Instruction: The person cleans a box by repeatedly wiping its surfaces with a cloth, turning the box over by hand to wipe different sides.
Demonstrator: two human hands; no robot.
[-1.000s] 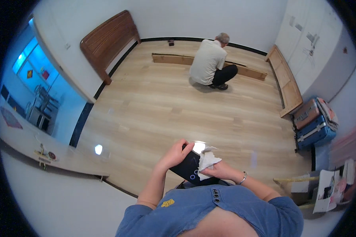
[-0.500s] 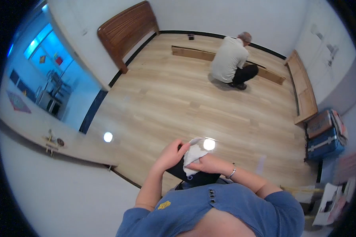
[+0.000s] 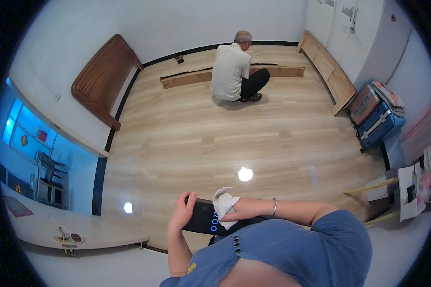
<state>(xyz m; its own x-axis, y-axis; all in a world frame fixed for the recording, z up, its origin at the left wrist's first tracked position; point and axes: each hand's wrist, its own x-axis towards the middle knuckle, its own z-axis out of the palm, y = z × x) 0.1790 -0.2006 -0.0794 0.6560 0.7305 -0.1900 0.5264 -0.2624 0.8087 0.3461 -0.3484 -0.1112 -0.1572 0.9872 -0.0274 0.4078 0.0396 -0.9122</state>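
Your left hand (image 3: pixel 181 213) grips the black box (image 3: pixel 199 216), your right hand (image 3: pixel 246 208) pinches white tissue (image 3: pixel 223 204) against it, wiping seemingly unfinished, though how much remains is unclear

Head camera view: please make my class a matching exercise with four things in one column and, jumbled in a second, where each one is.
Things
1. Crumpled white sheet
2. Flat black object
3. Reddish-brown wooden panel
4. Long brown box

Places
A. Upright against the left wall
B. On the floor, partly behind the crouching person
C. In the right hand
D. Gripped at one end by the left hand

Pairs: 1-C, 2-D, 3-A, 4-B
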